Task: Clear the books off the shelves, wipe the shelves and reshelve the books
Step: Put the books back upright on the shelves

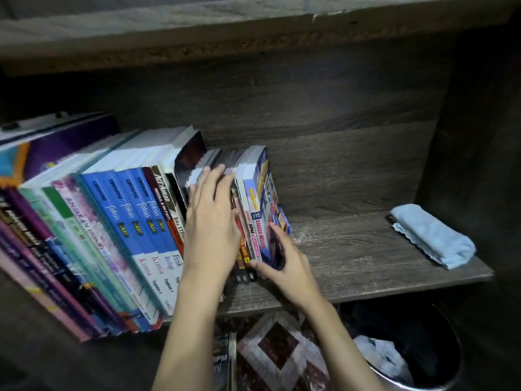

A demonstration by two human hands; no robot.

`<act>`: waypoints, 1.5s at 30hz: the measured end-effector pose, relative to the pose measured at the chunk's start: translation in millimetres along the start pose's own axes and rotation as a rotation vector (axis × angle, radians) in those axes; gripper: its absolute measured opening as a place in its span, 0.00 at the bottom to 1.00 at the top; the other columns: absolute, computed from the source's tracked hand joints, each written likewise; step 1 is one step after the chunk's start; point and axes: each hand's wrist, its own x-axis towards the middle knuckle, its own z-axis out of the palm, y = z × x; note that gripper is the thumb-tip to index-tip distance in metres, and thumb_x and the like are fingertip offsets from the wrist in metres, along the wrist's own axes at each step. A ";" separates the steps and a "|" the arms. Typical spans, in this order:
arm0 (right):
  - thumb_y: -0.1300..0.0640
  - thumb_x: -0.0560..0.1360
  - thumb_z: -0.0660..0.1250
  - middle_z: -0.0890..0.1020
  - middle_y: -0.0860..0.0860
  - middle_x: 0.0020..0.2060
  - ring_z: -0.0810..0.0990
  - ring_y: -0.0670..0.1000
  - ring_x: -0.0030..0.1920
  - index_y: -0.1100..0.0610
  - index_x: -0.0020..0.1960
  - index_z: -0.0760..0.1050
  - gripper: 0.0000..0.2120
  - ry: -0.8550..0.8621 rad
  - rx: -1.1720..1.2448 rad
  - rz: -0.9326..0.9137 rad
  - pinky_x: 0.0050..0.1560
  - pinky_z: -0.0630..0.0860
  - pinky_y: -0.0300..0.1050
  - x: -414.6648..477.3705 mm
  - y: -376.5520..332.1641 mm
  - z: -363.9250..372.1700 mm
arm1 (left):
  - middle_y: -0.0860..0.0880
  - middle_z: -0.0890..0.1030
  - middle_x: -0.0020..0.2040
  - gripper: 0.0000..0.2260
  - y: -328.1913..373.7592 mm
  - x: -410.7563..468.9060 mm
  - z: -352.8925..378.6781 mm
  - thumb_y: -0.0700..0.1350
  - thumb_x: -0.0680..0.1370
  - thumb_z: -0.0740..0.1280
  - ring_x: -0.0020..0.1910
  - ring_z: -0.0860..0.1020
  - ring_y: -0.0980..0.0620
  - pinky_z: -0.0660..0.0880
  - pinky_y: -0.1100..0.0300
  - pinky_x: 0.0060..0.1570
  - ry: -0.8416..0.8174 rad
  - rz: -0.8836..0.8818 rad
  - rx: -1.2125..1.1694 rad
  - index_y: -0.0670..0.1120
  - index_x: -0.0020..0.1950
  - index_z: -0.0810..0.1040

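At the right end of the row of textbooks (127, 221), both hands are working a batch of small books (255, 218) standing on the shelf (352, 249); left hand (211, 221) is pressing flat, fingers straight, on their spines; right hand (287, 263) is gripping the outermost cover, thumb at the spine foot; folded cloth (431, 235) is lying well apart, so probably reshelving; next move is calling for squaring the batch upright against the row.

Books (127, 210) spines out along left half of wood shelf (352, 249); folded blue cloth (431, 235) far right.
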 end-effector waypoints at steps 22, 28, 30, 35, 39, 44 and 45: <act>0.48 0.73 0.71 0.75 0.48 0.67 0.74 0.47 0.65 0.41 0.75 0.58 0.35 -0.021 -0.009 -0.019 0.59 0.64 0.28 -0.9 3.7 -7.1 | 0.44 0.78 0.43 0.02 12.3 -23.3 2.7 0.36 0.72 0.71 0.39 0.73 0.61 0.72 0.71 0.42 0.427 -0.077 -0.302 0.39 0.43 0.80; 0.47 0.75 0.69 0.75 0.48 0.66 0.75 0.48 0.63 0.43 0.76 0.57 0.34 -0.006 -0.045 -0.019 0.60 0.66 0.32 -3.1 1.8 -4.6 | 0.48 0.81 0.40 0.05 14.2 -18.9 -13.6 0.38 0.71 0.72 0.38 0.79 0.60 0.76 0.66 0.41 0.482 -0.195 -0.576 0.48 0.42 0.81; 0.46 0.75 0.69 0.76 0.49 0.66 0.76 0.49 0.62 0.43 0.76 0.56 0.34 -0.003 -0.068 -0.007 0.62 0.68 0.38 -3.5 1.4 -3.7 | 0.48 0.80 0.43 0.07 19.9 -20.9 -16.9 0.38 0.72 0.71 0.38 0.78 0.60 0.76 0.67 0.40 0.471 -0.213 -0.591 0.50 0.45 0.79; 0.47 0.76 0.67 0.75 0.51 0.67 0.75 0.53 0.63 0.42 0.76 0.54 0.34 0.001 -0.098 -0.016 0.62 0.67 0.41 -4.5 -1.8 -2.7 | 0.57 0.75 0.49 0.19 24.7 -36.9 -7.2 0.47 0.74 0.71 0.49 0.77 0.59 0.73 0.63 0.47 0.147 -0.433 -0.507 0.52 0.61 0.69; 0.47 0.77 0.66 0.78 0.56 0.61 0.77 0.58 0.56 0.41 0.77 0.51 0.34 -0.010 -0.115 -0.010 0.54 0.69 0.43 -6.2 -3.3 -0.7 | 0.43 0.77 0.51 0.22 27.4 -44.8 -8.1 0.51 0.79 0.64 0.50 0.78 0.43 0.71 0.59 0.45 -0.091 -0.506 -0.381 0.49 0.70 0.61; 0.48 0.77 0.64 0.76 0.54 0.66 0.77 0.58 0.58 0.42 0.77 0.50 0.34 -0.026 -0.128 -0.009 0.53 0.67 0.40 -5.9 -4.1 0.2 | 0.55 0.72 0.38 0.25 28.2 -43.5 -21.7 0.45 0.80 0.62 0.31 0.69 0.64 0.66 0.70 0.36 -0.190 -0.462 -0.393 0.54 0.74 0.57; 0.48 0.77 0.64 0.75 0.54 0.66 0.77 0.58 0.59 0.43 0.77 0.50 0.34 -0.029 -0.133 -0.009 0.54 0.67 0.41 -5.2 -3.6 0.6 | 0.57 0.72 0.37 0.24 28.2 -43.9 -25.1 0.44 0.80 0.62 0.30 0.68 0.67 0.65 0.74 0.33 -0.200 -0.459 -0.408 0.54 0.74 0.58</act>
